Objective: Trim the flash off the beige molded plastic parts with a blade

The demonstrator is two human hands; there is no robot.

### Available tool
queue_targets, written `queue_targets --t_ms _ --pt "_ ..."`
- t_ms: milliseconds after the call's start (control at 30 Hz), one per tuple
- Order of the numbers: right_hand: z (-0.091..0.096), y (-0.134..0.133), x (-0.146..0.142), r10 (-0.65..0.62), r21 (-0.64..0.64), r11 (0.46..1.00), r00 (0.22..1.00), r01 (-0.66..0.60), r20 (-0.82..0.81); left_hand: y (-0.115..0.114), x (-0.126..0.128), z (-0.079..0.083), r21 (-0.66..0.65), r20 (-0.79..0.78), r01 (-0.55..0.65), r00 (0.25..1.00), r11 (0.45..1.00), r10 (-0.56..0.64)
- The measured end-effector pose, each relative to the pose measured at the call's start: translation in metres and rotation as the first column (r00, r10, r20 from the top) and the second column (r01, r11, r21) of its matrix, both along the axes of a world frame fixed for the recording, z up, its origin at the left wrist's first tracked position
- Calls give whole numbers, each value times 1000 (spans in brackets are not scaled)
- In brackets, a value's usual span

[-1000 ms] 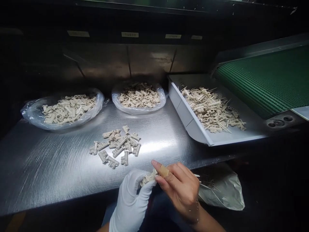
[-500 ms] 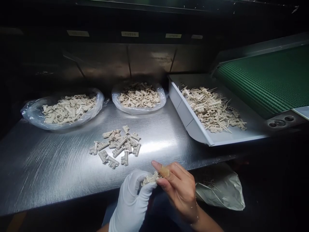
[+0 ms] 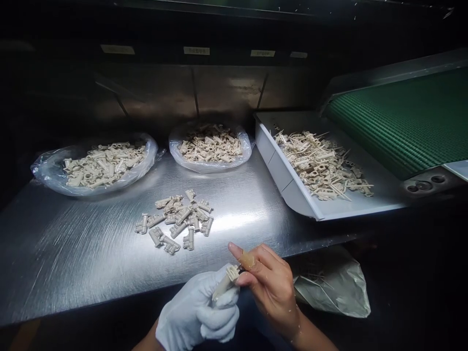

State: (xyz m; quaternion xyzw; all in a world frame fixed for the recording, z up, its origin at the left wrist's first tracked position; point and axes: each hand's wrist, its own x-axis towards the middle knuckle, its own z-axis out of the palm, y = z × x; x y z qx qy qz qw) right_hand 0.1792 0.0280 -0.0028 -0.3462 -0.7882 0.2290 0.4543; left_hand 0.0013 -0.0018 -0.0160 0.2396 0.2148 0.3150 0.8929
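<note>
My left hand (image 3: pixel 199 309), in a white glove, is closed around a beige moulded plastic part (image 3: pixel 225 282). The part is tilted, its ribbed end pointing up and to the right. My bare right hand (image 3: pixel 268 285) meets that end, index finger and thumb pinched together. A tan wrap covers the index finger, and a small dark tip shows at the pinch; what it belongs to is hidden. Just beyond my hands, a loose group of similar plastic parts (image 3: pixel 185 214) lies on the metal table (image 3: pixel 109 248).
Two clear plastic bags (image 3: pixel 91 191) (image 3: pixel 204 168) full of beige parts stand at the back. On the right, a grey tray (image 3: pixel 292 195) holds parts with thin sprues, below a green conveyor belt (image 3: pixel 409 117). A silvery bag (image 3: pixel 347 287) hangs under the table edge.
My left hand has rolled over and turned the plastic part from lying sideways to pointing upward. The right hand has barely shifted, and the loose parts stay put.
</note>
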Motion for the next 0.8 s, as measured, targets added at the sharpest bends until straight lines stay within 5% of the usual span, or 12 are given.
queue_targets --t_ms 200,400,567,667,800 --pt "3 -1 1 -19 41 999 998 17 52 -1 0 -2 -24 29 9 1000 1000 -8" --pt "5 3 2 -3 -37 999 1000 4 25 -3 7 6 80 -131 -192 971 978 201" --pt "18 8 8 2 -115 993 989 15 148 -3 6 19 280 -475 -309 778 909 411" --pt "36 12 16 71 19 996 924 -84 377 -4 2 25 441 -565 -311 632 842 530" --pt "67 18 22 -102 277 958 808 -78 580 -9 -2 23 723 -571 -123 448 680 688"
